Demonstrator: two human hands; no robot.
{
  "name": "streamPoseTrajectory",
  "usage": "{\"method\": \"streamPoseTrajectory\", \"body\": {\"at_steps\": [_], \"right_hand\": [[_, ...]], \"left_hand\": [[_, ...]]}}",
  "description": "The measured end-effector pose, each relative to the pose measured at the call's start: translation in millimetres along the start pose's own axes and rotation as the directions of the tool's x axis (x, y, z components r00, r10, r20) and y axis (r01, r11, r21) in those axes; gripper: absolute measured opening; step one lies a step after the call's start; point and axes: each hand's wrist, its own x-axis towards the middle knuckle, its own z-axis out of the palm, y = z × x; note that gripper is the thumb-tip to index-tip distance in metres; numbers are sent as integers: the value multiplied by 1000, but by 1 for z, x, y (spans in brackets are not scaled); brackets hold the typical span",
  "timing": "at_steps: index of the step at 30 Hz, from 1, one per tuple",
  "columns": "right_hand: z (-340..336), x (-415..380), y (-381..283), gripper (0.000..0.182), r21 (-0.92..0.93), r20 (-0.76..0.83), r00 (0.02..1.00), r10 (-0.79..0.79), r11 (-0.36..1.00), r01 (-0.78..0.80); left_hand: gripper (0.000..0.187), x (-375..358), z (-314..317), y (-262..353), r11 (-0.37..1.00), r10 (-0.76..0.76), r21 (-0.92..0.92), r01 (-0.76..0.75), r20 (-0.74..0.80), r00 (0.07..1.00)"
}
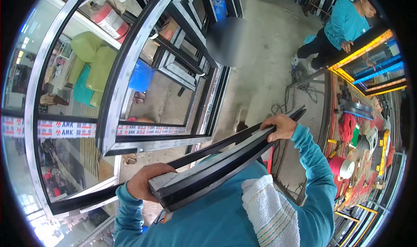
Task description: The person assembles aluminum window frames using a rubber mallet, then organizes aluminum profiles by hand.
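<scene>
We hold a bundle of bars (221,165), dark with a grey top strip, across the front of our body. Its long axis runs from about 8 o'clock to 2 o'clock, the 8 o'clock end looking broad and close. Our left hand (145,180) is curled around that end, with part of the grip hidden beneath. Our right hand (280,126) closes over the bars near the far end, thumb on our side, and a short stub pokes past it toward 2 o'clock. So the bundle lies between the hands: toward 2 o'clock from the left, toward 8 o'clock from the right. The left is nearer the broad end, the right nearer the narrow-looking one.

A long dark bar (197,153) passes just behind the bundle; we cannot tell whether they touch. At 10 o'clock stands a big window frame (173,143). At 5 o'clock, a white towel (273,212) hangs on our teal top. A co-worker (347,21) at 2 o'clock handles a yellow-edged panel (360,51), and at 4 o'clock a pink roll (339,166) sits among tools.
</scene>
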Motion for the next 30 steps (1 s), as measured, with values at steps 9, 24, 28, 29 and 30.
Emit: {"method": "streamPoseTrajectory", "body": {"at_steps": [9,24,28,29,30], "right_hand": [[-170,106,142,65,252,103,986,-128,963,99],[-310,103,354,44,724,-677,478,560,622,297],[-128,57,506,29,966,80,397,914,28,-259],[-55,24,574,29,927,297,708,641,-370,-54],[-37,17,563,30,937,348,589,730,-293,-190]], "left_hand": [[75,199,-39,67,960,-264,-159,231,-235,935],[32,630,-236,140,955,-298,-136,265,-471,831],[24,729,-292,74,919,-394,-212,332,-440,807],[21,749,-309,55,895,-445,-231,381,-420,791],[21,767,-323,39,889,-457,-240,390,-396,797]]}}
